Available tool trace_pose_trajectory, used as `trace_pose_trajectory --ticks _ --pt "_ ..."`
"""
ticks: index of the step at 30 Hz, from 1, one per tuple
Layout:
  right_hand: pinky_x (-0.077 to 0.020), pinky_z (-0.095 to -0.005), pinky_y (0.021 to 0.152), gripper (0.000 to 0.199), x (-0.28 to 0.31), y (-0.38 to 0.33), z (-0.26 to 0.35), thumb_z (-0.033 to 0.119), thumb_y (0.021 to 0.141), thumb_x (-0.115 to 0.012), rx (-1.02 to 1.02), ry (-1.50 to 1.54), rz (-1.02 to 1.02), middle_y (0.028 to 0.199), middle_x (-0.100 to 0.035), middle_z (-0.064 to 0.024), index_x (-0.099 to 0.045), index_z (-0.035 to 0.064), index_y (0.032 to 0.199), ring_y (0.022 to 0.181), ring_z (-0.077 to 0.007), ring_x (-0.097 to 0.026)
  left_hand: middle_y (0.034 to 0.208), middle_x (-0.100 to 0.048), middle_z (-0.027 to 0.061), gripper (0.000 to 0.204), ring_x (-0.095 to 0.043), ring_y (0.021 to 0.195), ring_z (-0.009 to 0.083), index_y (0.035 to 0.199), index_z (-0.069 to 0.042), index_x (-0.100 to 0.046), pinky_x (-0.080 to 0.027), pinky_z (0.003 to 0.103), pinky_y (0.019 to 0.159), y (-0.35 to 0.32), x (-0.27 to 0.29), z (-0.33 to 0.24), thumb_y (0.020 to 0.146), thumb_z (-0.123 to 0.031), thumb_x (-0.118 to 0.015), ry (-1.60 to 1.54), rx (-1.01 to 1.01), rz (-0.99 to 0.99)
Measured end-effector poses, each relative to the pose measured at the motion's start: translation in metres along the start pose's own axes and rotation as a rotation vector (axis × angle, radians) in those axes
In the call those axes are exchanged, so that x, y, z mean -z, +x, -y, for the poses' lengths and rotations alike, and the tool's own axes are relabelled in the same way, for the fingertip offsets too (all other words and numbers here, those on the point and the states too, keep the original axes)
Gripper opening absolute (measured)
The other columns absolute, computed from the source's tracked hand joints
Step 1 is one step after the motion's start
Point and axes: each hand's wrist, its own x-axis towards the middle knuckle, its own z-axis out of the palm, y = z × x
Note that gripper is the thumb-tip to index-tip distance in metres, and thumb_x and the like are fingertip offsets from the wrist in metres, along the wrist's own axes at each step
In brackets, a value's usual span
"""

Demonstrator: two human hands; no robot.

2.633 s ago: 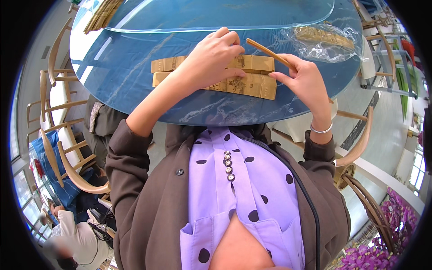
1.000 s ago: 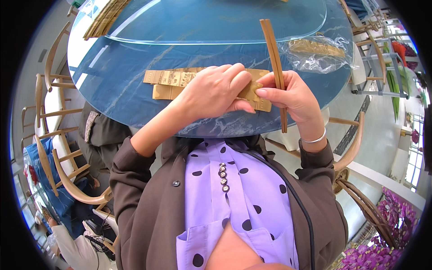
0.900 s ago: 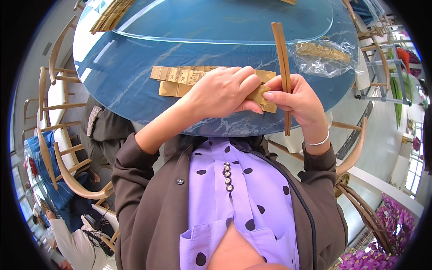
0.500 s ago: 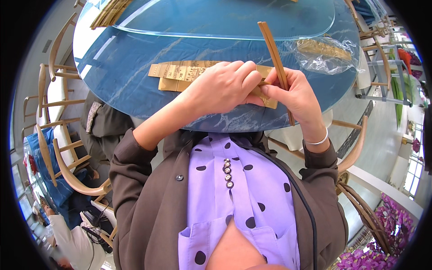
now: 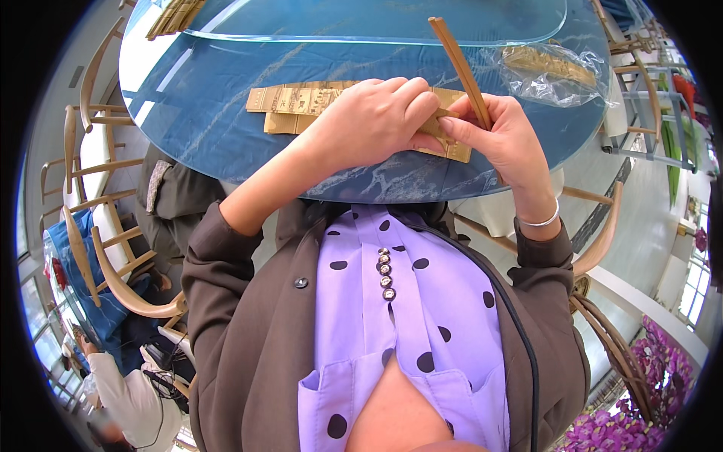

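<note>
Since half a second ago, the wooden stick point(image 5: 460, 72) has tipped a little more upright in the right hand point(image 5: 498, 138), and the left hand point(image 5: 374, 122) has stayed pressed over the wooden sheets point(image 5: 301, 102).

A round blue marbled table point(image 5: 211, 98) fills the upper part of the view; everything else is placed by it. A clear curved glass panel point(image 5: 361, 22) lies across the table's far half. On the table's near half lie flat, pale laser-cut wooden sheets, stacked and partly hidden under both hands. At the table's far right sits a crumpled clear plastic bag point(image 5: 553, 71) holding more wooden pieces. Wooden chairs point(image 5: 98, 248) stand off the table's left edge.

The left hand rests at the table's near edge, fingers curled and closed down on the sheets, thumb side pinching a small part against the right hand. The right hand is just beside it, touching it, thumb and fingers closed around the lower end of the long, slim wooden stick, which slants up and away over the table. A silver bangle point(image 5: 539, 221) circles the right wrist.
</note>
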Motion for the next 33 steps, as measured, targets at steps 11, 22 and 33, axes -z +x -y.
trace_pose_trajectory --ticks 11,22,33 --pt "-0.0364 -0.0212 0.058 0.023 0.011 0.004 -0.004 0.020 0.087 -0.078 -0.021 0.027 0.029 0.068 -0.058 0.0028 -0.070 -0.0013 0.085 0.062 -0.0038 -0.048 0.082 -0.052 0.0048 0.041 -0.061 0.076 0.0195 0.091 -0.007 -0.049 -0.049 0.031 0.063 0.004 0.000 0.002 0.087 -0.044 -0.066 0.013 -0.018 -0.022" --pt "-0.0380 -0.0217 0.064 0.021 0.027 0.013 -0.004 0.020 0.089 -0.076 -0.062 0.032 -0.007 0.071 -0.063 -0.0002 -0.070 0.0005 0.086 0.067 -0.0058 -0.052 0.090 -0.056 0.0075 0.043 -0.062 0.078 0.0248 0.102 -0.005 -0.055 -0.052 0.034 0.066 0.007 -0.001 0.018 0.085 -0.042 -0.069 0.007 0.084 0.047" --pt "-0.0381 -0.0223 0.059 0.023 0.051 0.018 -0.018 0.021 0.089 -0.075 -0.140 -0.245 -0.137 0.071 -0.060 0.0006 -0.067 0.0001 0.086 0.065 -0.0054 -0.051 0.099 -0.064 0.0061 0.046 -0.065 0.087 0.0245 0.111 -0.007 -0.058 -0.054 0.033 0.068 -0.011 0.036 0.064 0.083 -0.042 -0.070 0.370 0.164 -0.181"
